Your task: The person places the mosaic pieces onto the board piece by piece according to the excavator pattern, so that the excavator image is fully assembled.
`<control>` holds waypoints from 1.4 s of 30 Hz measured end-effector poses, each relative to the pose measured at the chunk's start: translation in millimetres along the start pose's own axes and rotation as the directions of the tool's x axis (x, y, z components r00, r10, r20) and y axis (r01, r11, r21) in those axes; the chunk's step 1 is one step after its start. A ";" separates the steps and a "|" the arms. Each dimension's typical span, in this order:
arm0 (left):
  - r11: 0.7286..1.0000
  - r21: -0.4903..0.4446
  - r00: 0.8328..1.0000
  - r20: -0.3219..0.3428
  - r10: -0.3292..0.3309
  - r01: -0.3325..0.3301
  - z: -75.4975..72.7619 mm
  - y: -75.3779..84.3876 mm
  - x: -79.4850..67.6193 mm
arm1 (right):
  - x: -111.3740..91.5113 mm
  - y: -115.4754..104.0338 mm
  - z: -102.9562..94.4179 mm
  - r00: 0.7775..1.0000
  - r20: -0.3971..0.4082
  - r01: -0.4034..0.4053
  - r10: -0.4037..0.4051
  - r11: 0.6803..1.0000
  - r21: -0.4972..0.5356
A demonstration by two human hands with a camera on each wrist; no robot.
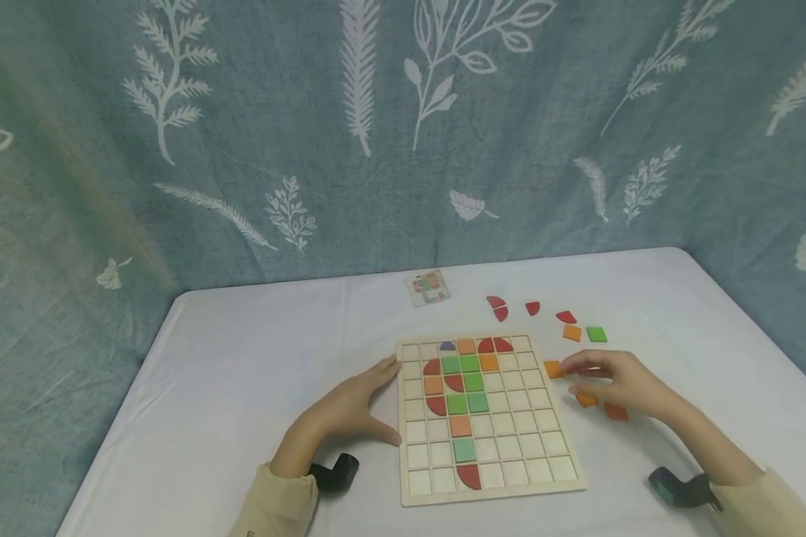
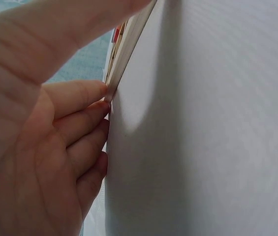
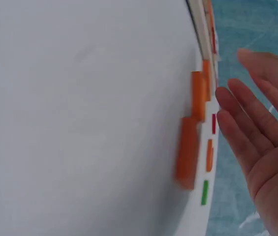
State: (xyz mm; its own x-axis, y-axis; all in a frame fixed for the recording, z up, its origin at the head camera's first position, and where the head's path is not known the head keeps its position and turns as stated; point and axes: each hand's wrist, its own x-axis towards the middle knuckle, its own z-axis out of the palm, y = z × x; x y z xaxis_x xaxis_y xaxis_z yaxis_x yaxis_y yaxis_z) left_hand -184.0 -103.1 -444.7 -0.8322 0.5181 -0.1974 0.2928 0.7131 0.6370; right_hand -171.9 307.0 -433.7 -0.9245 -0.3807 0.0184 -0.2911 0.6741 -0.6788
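A gridded board (image 1: 508, 447), partly filled with coloured pieces (image 1: 470, 363), lies on the white-covered bench (image 1: 275, 358). The left hand (image 1: 349, 406), grip wide, touches its left edge; the right hand (image 1: 618, 384), grip loosely parted, hovers by orange tiles (image 1: 552, 370) to the right. Red pieces (image 1: 501, 314) and a picture card (image 1: 427, 288) lie on the far side.

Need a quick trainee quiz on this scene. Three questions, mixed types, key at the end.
1. Which hand touches the left edge of the grid board?
2. True or false: the picture card lies apart from the grid board.
3. Where is the loose green tile, seen from the person's side? A) left of the grid board; B) right of the grid board; C) on the grid board.

Key:
1. The left hand.
2. True.
3. B.
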 end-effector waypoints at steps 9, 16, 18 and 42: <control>1.000 -0.013 1.000 -0.005 0.015 -0.015 -1.3 0.3 -1.9 | -10.0 8.1 4.0 0.999 0.026 0.021 -0.020 0.999 -0.029; 1.000 -0.020 1.000 -0.001 0.021 -0.021 0.0 -0.5 -1.1 | -12.1 6.9 3.2 0.999 0.035 0.007 -0.005 0.998 -0.060; 1.000 -0.015 1.000 -0.004 0.025 -0.025 0.5 -1.0 -0.8 | -13.0 7.3 2.9 0.999 0.036 0.008 -0.006 0.998 -0.060; 1.000 -0.013 1.000 -0.010 0.028 -0.028 -0.5 -2.0 -2.2 | -16.0 9.2 -2.1 0.998 0.060 0.026 -0.020 0.994 -0.102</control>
State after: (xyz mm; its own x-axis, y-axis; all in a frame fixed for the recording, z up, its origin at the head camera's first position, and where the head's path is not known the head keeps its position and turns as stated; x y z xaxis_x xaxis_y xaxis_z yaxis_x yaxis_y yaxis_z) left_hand -183.0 -105.9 -445.1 -0.8286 0.5329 -0.1716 0.3103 0.6922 0.6516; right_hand -160.3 320.6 -438.7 -0.9019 -0.4318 -0.0120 -0.3390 0.7249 -0.5997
